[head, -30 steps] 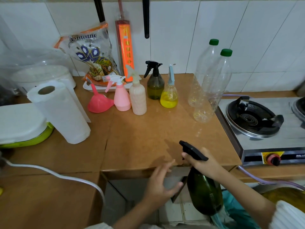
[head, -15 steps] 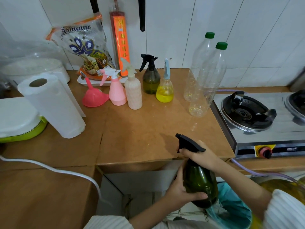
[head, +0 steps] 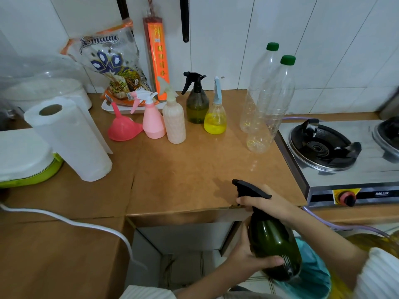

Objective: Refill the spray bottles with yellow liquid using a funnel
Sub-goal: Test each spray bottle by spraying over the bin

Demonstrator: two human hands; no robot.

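1. The dark green spray bottle (head: 273, 247) is held off the front edge of the counter (head: 194, 169), tilted with its black nozzle toward the counter, much as it was half a second ago.
2. The left hand (head: 248, 258) is closed around the lower body of the bottle, fingers wrapped under it. A second ago this hand was open and apart from the bottle; half a second ago it had already taken hold.
3. The right hand (head: 267, 205) grips the bottle's neck just below the black trigger head, as in both earlier frames.
4. The pink funnel (head: 124, 130) lies upside down on the counter, touching the pink spray bottle (head: 152, 119); it has not moved.
5. The cream spray bottle (head: 173, 124), the olive spray bottle (head: 197, 104) and the small bottle of yellow liquid (head: 214, 119) stand in the same row near the wall.
6. Two clear plastic bottles (head: 267, 104) with green caps stand upright beside the stove (head: 336, 152), unchanged.
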